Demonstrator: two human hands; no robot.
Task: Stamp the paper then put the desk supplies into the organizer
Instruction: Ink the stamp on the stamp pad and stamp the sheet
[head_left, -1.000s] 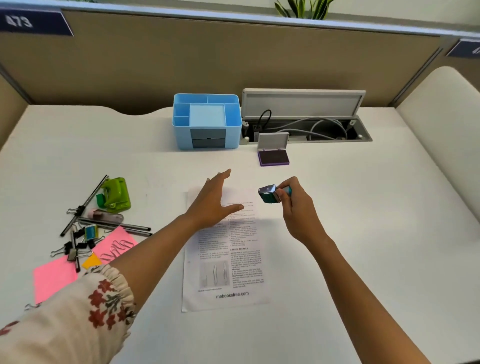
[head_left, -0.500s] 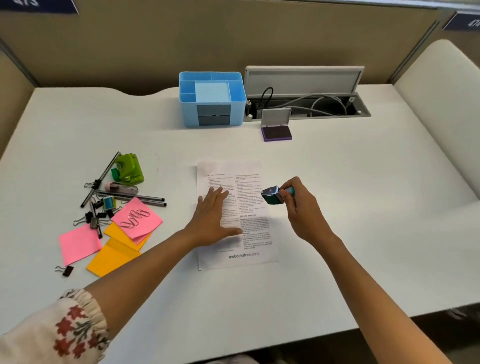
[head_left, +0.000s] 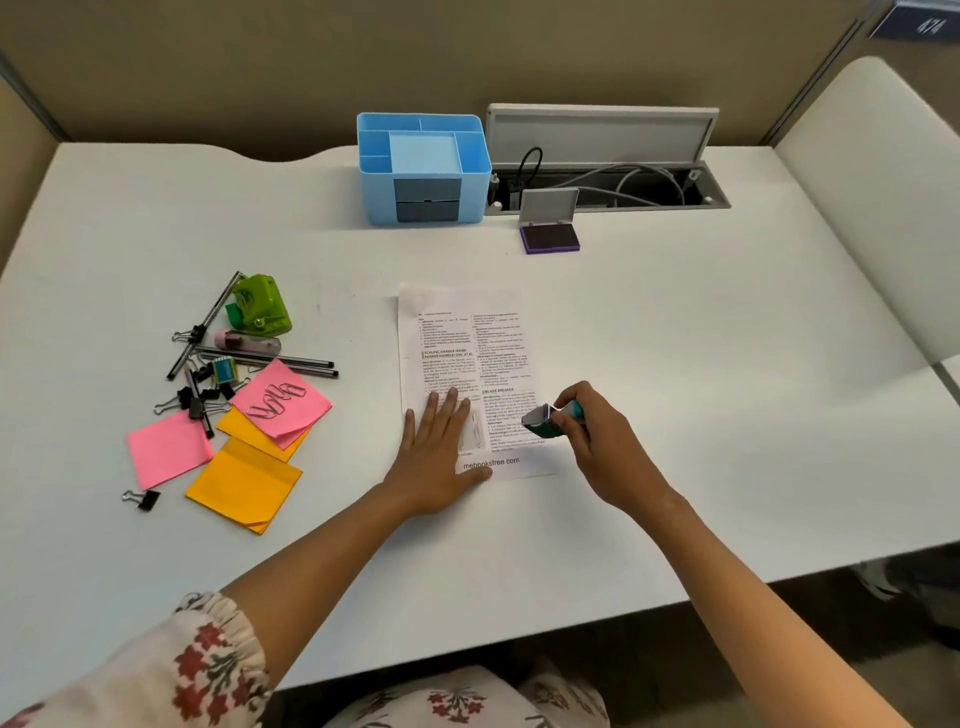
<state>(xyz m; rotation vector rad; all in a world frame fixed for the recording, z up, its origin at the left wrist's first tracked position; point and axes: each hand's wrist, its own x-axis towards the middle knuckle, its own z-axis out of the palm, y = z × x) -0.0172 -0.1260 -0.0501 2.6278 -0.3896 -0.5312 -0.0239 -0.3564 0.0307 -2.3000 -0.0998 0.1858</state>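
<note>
While the left hand (head_left: 436, 457) lies flat on the lower left part of the paper (head_left: 467, 364), with straight fingers pressing the sheet down on the white counter (head_left: 675, 364), the right hand (head_left: 602, 441) holds a small teal stamp (head_left: 545, 421) over the lower right part of the same sheet. The grip of the right hand is closed around the stamp: the thumb and the fingertips pinch its body, and its silver end points to the left, toward the left hand. I cannot tell if the stamp touches the paper or is just above it.

At the far side of the counter stands the blue organizer (head_left: 423, 169), which has several compartments on top and two grey drawers in front. Just beside it on the right, the purple ink pad (head_left: 550, 236) lies with its lid standing up, in front of an open cable tray (head_left: 608, 182).

On the left side of the counter, well apart from the paper, the desk supplies lie in a loose group: a green hole punch (head_left: 260, 306), some dark pens (head_left: 270, 358), black binder clips (head_left: 192, 400), pink sticky notes (head_left: 166, 449) and orange sticky notes (head_left: 244, 483). Some paper clips (head_left: 275, 400) rest on a second pink note.
</note>
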